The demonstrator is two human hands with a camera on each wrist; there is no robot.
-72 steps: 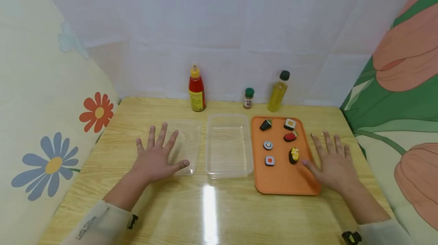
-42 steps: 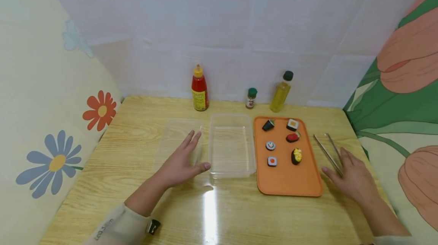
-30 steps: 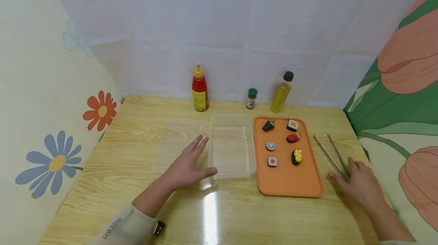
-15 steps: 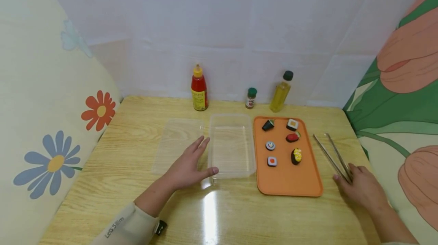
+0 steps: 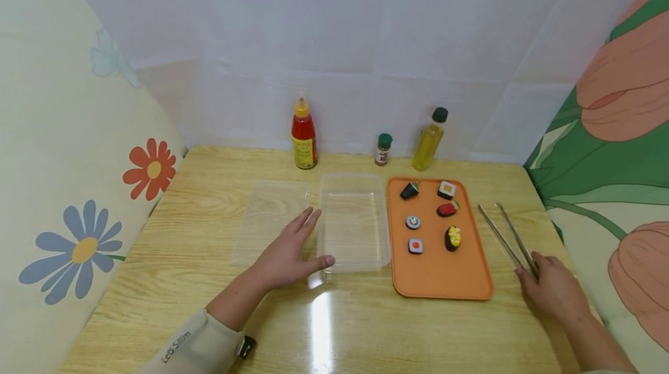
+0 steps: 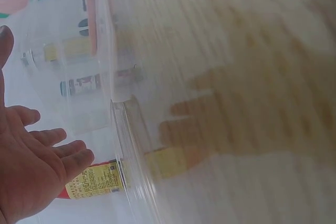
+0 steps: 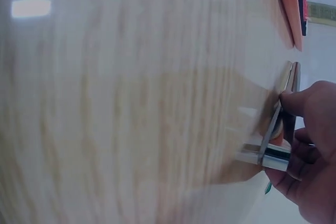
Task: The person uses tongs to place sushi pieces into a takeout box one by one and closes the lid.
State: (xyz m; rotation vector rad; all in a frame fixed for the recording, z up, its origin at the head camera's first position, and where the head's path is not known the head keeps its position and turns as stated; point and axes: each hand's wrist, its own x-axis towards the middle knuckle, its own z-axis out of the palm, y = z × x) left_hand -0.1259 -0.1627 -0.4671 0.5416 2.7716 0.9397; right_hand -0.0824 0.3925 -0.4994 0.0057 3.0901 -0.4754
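Metal tongs [image 5: 503, 239] lie to the right of the orange tray [image 5: 444, 275], arms spread, tips pointing away. My right hand [image 5: 556, 290] grips them near the closed end; in the right wrist view the thumb is on one arm of the tongs [image 7: 275, 157] and the fingers curl round the other side. My left hand [image 5: 284, 261] holds nothing, fingers extended and thumb spread, at the near left corner of a clear plastic container [image 5: 355, 229]. A clear flat lid [image 5: 274, 205] lies left of the container, partly behind that hand. Several small sushi pieces, one topped with yellow [image 5: 453, 238], sit on the tray.
Along the back stand a red sauce bottle [image 5: 304, 136], a small green-capped spice jar [image 5: 382, 150] and an oil bottle [image 5: 428, 144]. A white cloth [image 5: 334, 43] hangs behind the wooden table [image 5: 392, 339]; printed cloths flank it.
My right hand has moved from beside the tray back to the tongs and gripped their closed end. My left hand has shifted right and nearer, off the lid towards the container.
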